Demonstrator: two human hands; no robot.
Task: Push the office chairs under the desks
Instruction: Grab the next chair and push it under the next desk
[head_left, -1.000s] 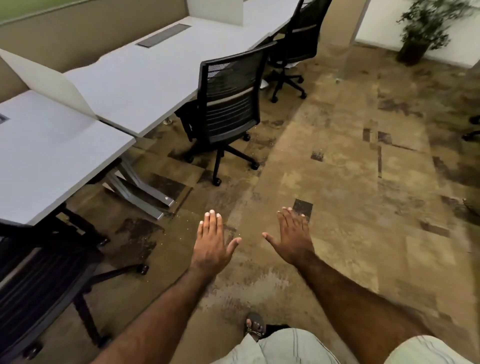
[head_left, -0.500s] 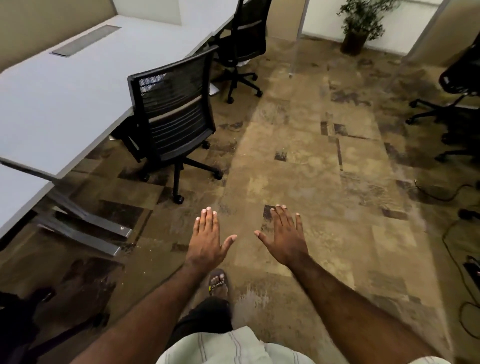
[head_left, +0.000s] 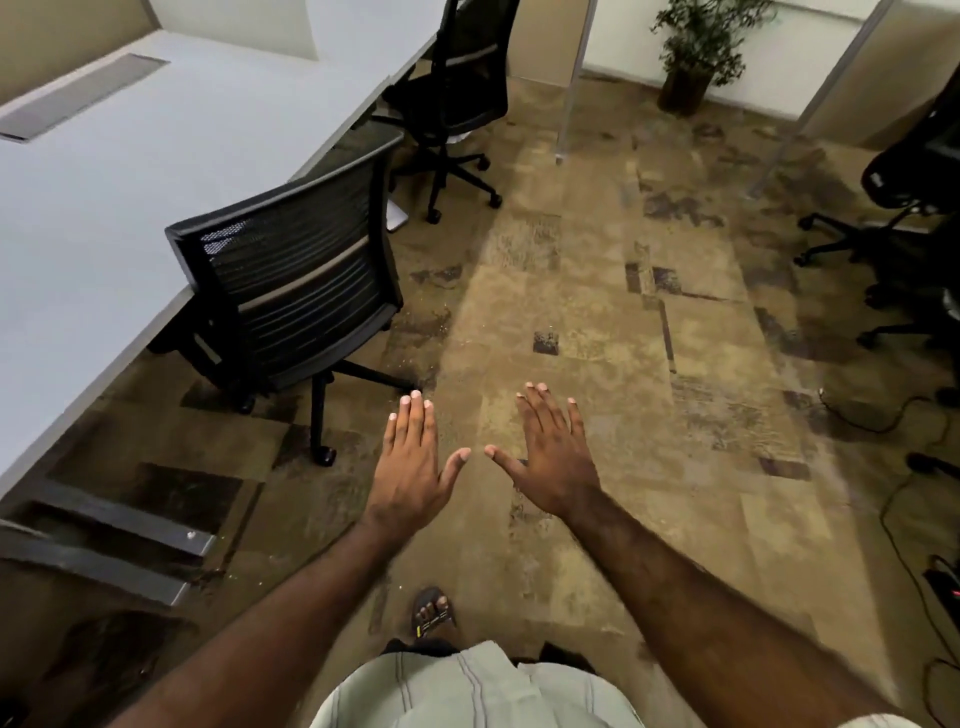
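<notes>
Now — left hand (head_left: 413, 470), right hand (head_left: 556, 457): flat, fingers straight, holding nothing | mesh-backed chair (head_left: 296, 291) beside smooth desk (head_left: 130, 182)

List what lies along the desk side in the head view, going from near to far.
Grey desk legs → nearest mesh chair → second black chair → potted plant by the far wall.

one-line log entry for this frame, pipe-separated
phase: approach | left hand: open, empty | right hand: open, empty | target: nearest black mesh-back office chair, untouched, seat partly under white desk
</notes>
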